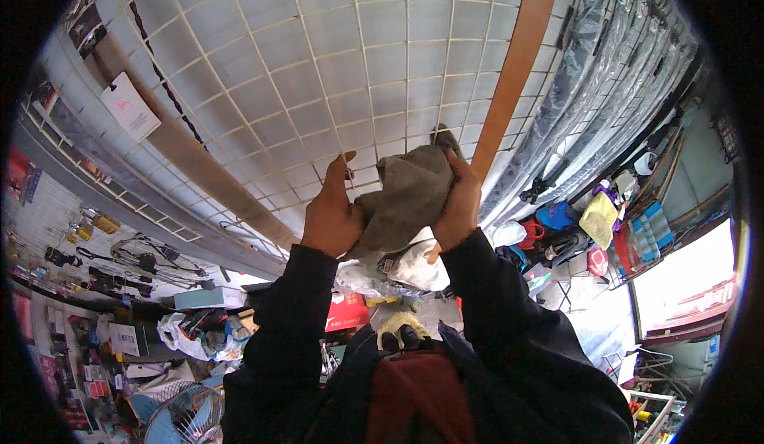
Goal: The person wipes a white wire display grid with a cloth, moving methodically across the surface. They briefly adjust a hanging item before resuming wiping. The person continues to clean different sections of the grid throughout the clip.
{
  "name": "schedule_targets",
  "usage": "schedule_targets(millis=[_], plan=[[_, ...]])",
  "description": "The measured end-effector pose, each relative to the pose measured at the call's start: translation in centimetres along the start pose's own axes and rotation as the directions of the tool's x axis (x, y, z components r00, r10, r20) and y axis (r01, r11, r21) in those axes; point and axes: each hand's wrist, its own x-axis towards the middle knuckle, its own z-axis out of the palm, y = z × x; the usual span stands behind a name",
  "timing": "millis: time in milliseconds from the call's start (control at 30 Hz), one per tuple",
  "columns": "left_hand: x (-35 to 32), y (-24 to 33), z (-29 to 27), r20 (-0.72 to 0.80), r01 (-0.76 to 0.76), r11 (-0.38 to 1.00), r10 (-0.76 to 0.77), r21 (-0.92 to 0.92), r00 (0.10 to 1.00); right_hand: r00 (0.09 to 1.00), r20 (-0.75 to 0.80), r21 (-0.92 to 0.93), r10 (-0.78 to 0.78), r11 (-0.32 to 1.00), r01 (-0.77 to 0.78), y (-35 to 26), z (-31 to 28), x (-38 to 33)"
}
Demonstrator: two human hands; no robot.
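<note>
A crumpled grey-brown cloth [410, 193] is spread between my two hands, in front of a white wire grid panel [362, 50]. My right hand [460, 205] grips its right side, and a twisted end of the cloth sticks up above the fingers. At the cloth's left edge my left hand [333, 217] is closed, thumb and forefinger raised close to the grid wires; its other fingers are partly hidden. A tan leather belt [517, 70] hangs down the grid just right of my right hand.
A brown strap [187, 161] with a white tag [130, 107] hangs at left. Several plastic-wrapped strips [585, 86] hang at right. Below are a red box [347, 312], a blue fan [179, 412] and heaped goods. A bright opening [688, 277] lies far right.
</note>
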Motion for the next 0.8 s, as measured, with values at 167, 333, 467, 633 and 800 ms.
schedule_targets(millis=[167, 333, 467, 633, 800], plan=[[0.0, 0.5, -0.1, 0.020, 0.081, 0.996, -0.081, -0.028, 0.997, 0.681, 0.556, -0.719, -0.476, 0.136, 0.682, 0.1, -0.2, -2.5], [0.1, 0.4, 0.1, 0.017, 0.060, 0.998, -0.060, 0.009, 0.998, 0.767, 0.611, -0.789, -0.195, -0.216, 0.574, -0.1, -0.8, 0.9], [0.2, -0.2, 0.4, -0.001, 0.022, 0.999, -0.022, 0.037, 1.000, 0.903, 0.411, -0.772, -0.123, 0.481, 0.417, 0.7, 0.0, 2.5], [0.3, -0.4, 0.3, 0.035, 0.038, 0.998, -0.039, 0.041, 0.999, 0.938, 0.176, -0.083, 0.300, 0.954, -0.289, -0.2, 0.6, 2.3], [0.2, 0.0, 0.1, 0.035, 0.038, 0.999, -0.039, 0.006, 0.999, 0.944, 0.196, 0.114, 0.267, 0.949, -0.292, 0.4, 1.3, -1.0]])
